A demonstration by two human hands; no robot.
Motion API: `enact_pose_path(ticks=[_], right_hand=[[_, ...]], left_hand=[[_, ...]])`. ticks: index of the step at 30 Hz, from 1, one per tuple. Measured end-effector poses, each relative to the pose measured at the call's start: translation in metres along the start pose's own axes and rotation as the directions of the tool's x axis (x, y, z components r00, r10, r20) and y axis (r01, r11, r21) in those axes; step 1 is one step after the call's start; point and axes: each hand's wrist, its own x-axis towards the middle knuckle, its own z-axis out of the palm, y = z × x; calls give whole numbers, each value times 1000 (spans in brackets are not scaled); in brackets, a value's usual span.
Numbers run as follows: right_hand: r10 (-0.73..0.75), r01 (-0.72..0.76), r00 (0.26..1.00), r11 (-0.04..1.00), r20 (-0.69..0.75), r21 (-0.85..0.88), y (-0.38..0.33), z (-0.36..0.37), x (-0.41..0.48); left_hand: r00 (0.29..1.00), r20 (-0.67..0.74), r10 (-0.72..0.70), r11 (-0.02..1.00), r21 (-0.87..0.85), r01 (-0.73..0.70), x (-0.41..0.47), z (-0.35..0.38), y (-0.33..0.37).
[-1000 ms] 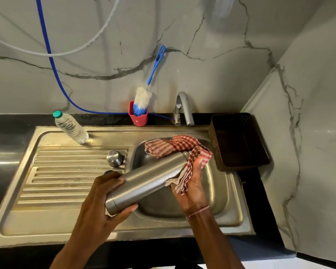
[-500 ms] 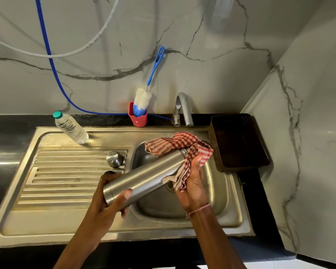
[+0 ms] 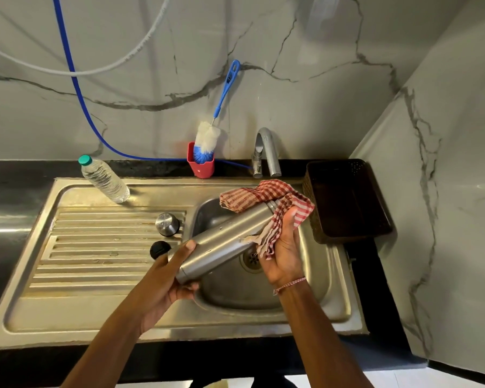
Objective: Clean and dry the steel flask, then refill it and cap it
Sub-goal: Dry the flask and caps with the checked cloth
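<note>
The steel flask lies tilted over the sink basin, neck up and to the right. My left hand grips its base end. My right hand holds a red checked cloth wrapped around the neck end, which hides the mouth. Water drops show on the flask's side. A steel cap and a black inner stopper rest on the ribbed drainboard. A clear water bottle with a green top leans at the drainboard's far left.
A tap stands behind the basin. A bottle brush sits in a red holder against the marble wall. A dark brown basket is on the counter to the right. A blue hose runs along the wall.
The flask has shifted slightly right and rotated in my left hand, whose fingers regripped the base. My right hand has slid the cloth up toward the neck.
</note>
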Motion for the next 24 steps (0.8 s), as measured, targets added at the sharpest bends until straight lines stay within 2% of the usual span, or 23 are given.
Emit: enact_pose_path(ticks=[2,5,7,9,11,13,14,15,17,18,19,21,24], right_hand=[[3,-3,1000,1000,-24,15,-2,3,0],[-1,2,997,1000,-72,23,-2,4,-3],[13,-10,992,1000,-128,27,0,4,-4],[14,-10,987,1000,-157,27,2,5,-5],[11,-7,988,1000,-152,25,3,8,-6],[19,-16,991,1000,-133,22,6,11,-7],[20,-18,993,1000,-119,21,7,12,-6],[16,-14,994,1000,-111,16,7,13,-6],[2,-2,997,1000,-80,6,4,17,-6],[-9,9,998,1000,-55,6,3,18,-5],[-16,16,1000,1000,-20,12,1,18,-3],[-15,13,998,1000,67,26,0,16,-1],[5,-8,994,1000,113,22,2,14,-2]], left_hand=[[996,-34,83,996,30,-82,5,3,0],[962,-41,269,943,217,-254,11,1,-5],[901,2,434,824,404,-398,15,-1,-11],[814,57,578,637,591,-494,21,-1,-18],[726,89,681,496,673,-548,25,2,-25],[675,99,731,428,705,-566,26,5,-24],[676,95,731,438,695,-571,27,5,-23],[703,83,706,501,643,-579,27,5,-21],[825,46,563,757,373,-537,23,4,-17],[897,12,442,879,192,-436,22,4,-14],[954,-11,300,953,40,-299,20,6,-10],[997,4,80,996,-31,-79,17,11,-1],[997,46,-69,998,-11,69,10,22,12]])
